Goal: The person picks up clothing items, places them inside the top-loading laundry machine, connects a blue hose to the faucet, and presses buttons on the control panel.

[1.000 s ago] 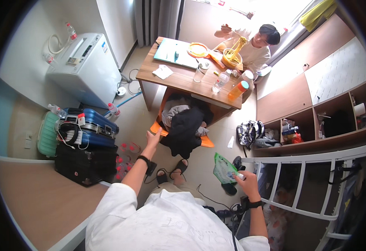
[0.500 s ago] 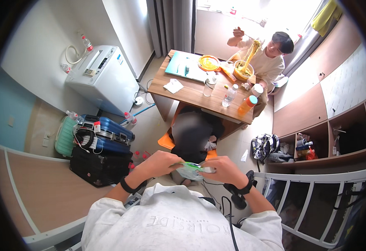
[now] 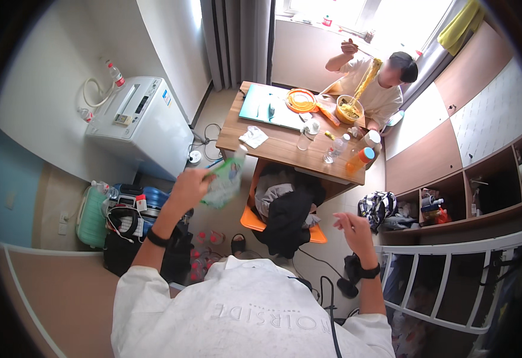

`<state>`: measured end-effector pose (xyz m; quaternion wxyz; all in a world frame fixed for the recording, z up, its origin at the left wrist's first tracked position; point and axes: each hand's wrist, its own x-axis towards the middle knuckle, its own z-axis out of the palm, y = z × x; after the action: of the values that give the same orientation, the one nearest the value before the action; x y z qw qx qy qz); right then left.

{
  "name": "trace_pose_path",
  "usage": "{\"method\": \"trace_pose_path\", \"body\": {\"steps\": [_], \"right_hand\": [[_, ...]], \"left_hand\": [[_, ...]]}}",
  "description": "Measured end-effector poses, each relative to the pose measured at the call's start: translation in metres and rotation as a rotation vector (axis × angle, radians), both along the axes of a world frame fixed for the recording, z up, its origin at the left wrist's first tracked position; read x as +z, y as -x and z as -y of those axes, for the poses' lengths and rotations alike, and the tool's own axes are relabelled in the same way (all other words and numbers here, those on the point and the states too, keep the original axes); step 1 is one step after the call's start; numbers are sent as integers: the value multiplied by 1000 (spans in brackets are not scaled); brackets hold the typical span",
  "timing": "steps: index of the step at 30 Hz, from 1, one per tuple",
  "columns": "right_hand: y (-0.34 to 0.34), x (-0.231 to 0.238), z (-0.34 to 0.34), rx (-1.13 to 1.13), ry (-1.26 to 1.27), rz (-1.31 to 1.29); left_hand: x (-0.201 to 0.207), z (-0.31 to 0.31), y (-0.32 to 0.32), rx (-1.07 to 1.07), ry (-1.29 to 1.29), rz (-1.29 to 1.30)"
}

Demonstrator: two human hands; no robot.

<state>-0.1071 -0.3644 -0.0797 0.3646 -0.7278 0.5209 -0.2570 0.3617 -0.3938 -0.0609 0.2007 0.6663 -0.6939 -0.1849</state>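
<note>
A person's left hand [image 3: 190, 186] grasps a green pouch [image 3: 224, 185], lifted near the counter's [image 3: 280, 147] near left corner and not set down, while the right hand [image 3: 354, 230] is empty, fingers loosely bent.

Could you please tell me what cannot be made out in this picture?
Head view: green pouch, its surface detail smeared by blur.
Head view: left hand's grip, exact finger placement partly hidden by the hand itself.
Head view: orange chair, seat mostly covered by dark clothing.
Head view: wooden shelves, right end cut off by the dark rim.
</note>
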Motion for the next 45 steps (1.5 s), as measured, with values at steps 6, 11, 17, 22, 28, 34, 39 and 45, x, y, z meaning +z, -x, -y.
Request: {"method": "trace_pose_path", "body": {"steps": [6, 11, 17, 22, 28, 34, 39, 45], "right_hand": [[-4, -20, -54, -425, -82, 75], [-14, -21, -100, -573, -97, 45], [-31, -10, -148, -804, -141, 2], [-35, -11, -170, -887, -173, 23], [-25, -23, -167, -885, -198, 98], [-9, -26, -125, -752, -261, 62], [25, -60, -87, -462, -248, -18], [43, -103, -55, -140, -366, 53]], "left_hand": [[-60, 117, -63, 96, 181, 18], [-110, 218, -93, 118, 200, 52], [-166, 298, -85, 202, 117, -4], [-195, 325, -66, 257, 96, -91], [-193, 327, -52, 240, 72, -119], [-188, 283, -65, 346, 211, -191], [-168, 166, -61, 364, 176, -347], [-118, -20, 25, 293, 167, -363]]}}
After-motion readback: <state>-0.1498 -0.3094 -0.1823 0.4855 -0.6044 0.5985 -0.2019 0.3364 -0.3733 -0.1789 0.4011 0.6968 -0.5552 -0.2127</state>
